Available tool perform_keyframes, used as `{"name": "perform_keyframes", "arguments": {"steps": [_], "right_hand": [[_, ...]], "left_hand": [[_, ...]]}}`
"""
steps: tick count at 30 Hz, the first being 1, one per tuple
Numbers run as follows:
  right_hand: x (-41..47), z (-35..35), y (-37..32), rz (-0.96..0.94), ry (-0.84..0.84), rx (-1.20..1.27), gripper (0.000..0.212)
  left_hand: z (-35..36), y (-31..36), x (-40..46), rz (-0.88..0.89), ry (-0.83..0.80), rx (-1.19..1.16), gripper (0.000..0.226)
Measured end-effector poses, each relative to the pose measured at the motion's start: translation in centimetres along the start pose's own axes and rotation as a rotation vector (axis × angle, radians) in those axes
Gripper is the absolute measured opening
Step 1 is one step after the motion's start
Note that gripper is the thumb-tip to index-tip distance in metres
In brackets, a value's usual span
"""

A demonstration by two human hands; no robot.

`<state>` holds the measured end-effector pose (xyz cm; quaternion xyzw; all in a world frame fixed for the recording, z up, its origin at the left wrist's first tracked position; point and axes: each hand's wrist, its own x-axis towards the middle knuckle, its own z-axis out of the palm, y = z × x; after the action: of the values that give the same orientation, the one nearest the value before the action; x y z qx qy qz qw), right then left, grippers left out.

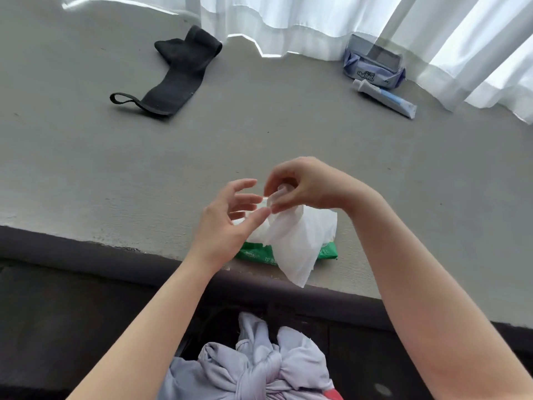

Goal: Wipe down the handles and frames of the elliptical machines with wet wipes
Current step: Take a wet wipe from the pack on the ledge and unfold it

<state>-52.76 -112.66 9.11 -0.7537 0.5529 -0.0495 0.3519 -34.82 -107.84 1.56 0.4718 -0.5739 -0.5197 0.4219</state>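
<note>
One legible mark: "15" on green wipes pack

Ledge: matt grey, faintly rough. Wipe: thin, soft white cloth. Wipe pack: glossy green plastic. Strap: matt black fabric. Curtain: sheer white cloth.

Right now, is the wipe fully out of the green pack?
Cannot tell. The right hand pinches the wipe up, but it drapes over the pack's opening.

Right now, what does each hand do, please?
Left hand: open, fingers spread beside the wet wipe, holding nothing.
Right hand: pinches the top of the wet wipe.
</note>
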Motion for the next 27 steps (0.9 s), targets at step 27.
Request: {"name": "perform_keyframes", "arguments": {"steps": [27], "right_hand": [[-9.9,-6.3,7.5,-0.119,0.389,0.878,0.020]], "left_hand": [[1.8,-3.7,0.1,0.604,-0.097,0.969,0.040]]}}
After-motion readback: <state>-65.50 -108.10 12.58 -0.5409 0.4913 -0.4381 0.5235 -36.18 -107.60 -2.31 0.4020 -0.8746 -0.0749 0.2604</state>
